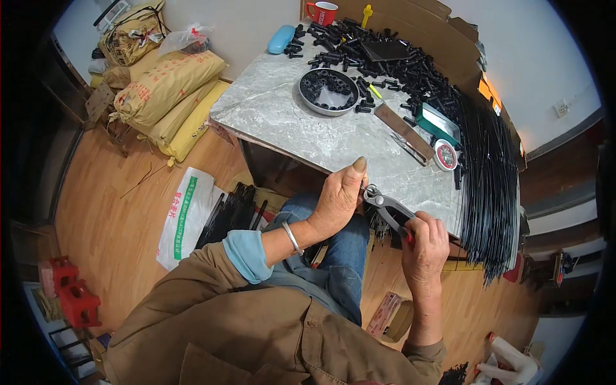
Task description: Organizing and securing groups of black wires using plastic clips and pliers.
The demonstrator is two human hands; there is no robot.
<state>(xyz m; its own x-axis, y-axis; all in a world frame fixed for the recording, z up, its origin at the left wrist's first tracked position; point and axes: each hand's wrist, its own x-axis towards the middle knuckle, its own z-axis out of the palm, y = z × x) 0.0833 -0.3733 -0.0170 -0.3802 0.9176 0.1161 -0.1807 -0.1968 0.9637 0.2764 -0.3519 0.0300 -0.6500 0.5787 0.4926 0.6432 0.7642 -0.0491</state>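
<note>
My right hand (426, 250) is wrapped round the red handles of a pair of metal pliers (393, 206), whose head points up and left. Its jaws meet the fingers of my left hand (339, 202), just off the front edge of the table. With the thumb on top, my left hand is closed on something small; my fingers hide most of it. A little ring-like metal shape shows at the jaws, too small to tell apart from them.
On the grey marbled table (269, 106) stand a round bowl (329, 110) of black parts, a heap of black plastic pieces (410, 67), a green tin (438, 125) and a red mug (322, 13). A bundle of long black rods (491, 192) overhangs the right edge. Stuffed sacks (163, 90) lie far left.
</note>
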